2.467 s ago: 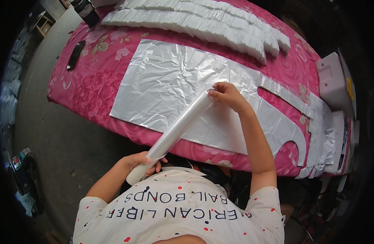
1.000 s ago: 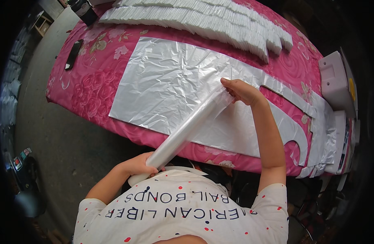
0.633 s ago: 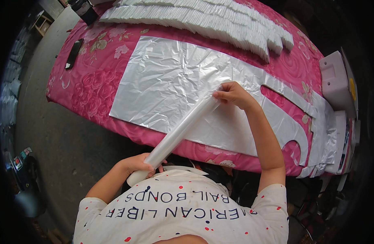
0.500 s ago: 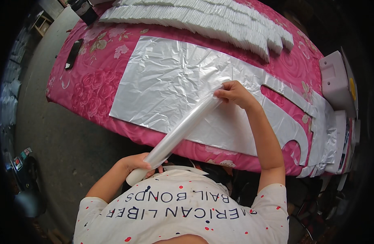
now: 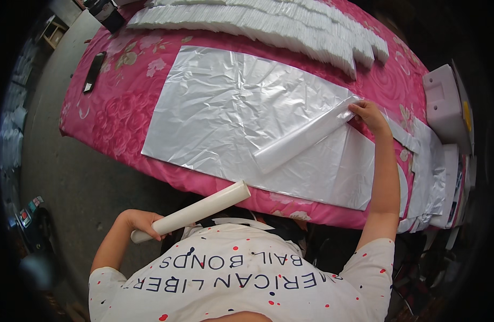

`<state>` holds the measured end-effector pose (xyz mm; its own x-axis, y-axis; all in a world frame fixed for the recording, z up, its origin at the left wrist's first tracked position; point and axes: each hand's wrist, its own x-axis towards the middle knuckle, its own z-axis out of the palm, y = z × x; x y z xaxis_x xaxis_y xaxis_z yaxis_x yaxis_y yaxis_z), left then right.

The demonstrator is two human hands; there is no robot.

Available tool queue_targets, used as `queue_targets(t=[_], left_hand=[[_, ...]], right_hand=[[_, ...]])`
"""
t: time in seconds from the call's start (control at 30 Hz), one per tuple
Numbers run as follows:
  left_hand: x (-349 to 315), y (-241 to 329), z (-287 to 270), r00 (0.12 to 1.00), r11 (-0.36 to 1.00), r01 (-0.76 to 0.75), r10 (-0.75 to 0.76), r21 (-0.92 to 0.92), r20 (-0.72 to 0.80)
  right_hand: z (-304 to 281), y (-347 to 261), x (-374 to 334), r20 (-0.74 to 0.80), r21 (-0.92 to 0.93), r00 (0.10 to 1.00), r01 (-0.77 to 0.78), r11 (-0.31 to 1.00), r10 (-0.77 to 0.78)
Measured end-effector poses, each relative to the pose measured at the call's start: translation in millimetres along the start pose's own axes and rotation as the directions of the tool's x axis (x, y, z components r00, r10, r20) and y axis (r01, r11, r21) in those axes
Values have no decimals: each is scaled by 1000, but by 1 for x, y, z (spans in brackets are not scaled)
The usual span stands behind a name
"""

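My left hand (image 5: 145, 222) is wrapped round the lower end of a cream-white tube (image 5: 201, 208), which slants up to the right in front of the table's near edge. Over the table, my right hand (image 5: 368, 114) pinches one end of a flattened roll of shiny plastic bag (image 5: 306, 138). The roll slants across a stack of silvery plastic bags (image 5: 209, 107) with creased surfaces. Tube and roll are apart. The handle part of the stack, at the right, is partly hidden by my right hand and forearm.
A pink flowered cloth covers the table (image 5: 123, 121). Long rows of folded white bags (image 5: 247, 24) lie at the back. A dark phone (image 5: 95, 71) and a dark cup (image 5: 105, 15) are at the left; white boxes (image 5: 445, 104) stand at the right edge.
The plastic roll has come off the tube. My right hand has moved right with the roll, while my left hand has drawn the tube left and down.
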<state>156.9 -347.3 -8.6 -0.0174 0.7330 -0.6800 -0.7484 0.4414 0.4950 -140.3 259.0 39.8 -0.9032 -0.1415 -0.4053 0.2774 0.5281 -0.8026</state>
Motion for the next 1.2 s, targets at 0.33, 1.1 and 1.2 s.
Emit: queue_targets(t=[0.33, 1.1, 1.2], left_hand=[[53, 235, 23, 847, 316, 58, 486, 947, -214], [149, 196, 38, 688, -363, -125, 639, 923, 345], [149, 195, 41, 670, -378, -107, 656, 920, 347]], right_hand=[[42, -41, 11, 137, -107, 991, 28, 994, -14], [41, -61, 24, 190, 58, 973, -144, 988, 131], [36, -57, 6, -68, 111, 998, 14, 994, -6]])
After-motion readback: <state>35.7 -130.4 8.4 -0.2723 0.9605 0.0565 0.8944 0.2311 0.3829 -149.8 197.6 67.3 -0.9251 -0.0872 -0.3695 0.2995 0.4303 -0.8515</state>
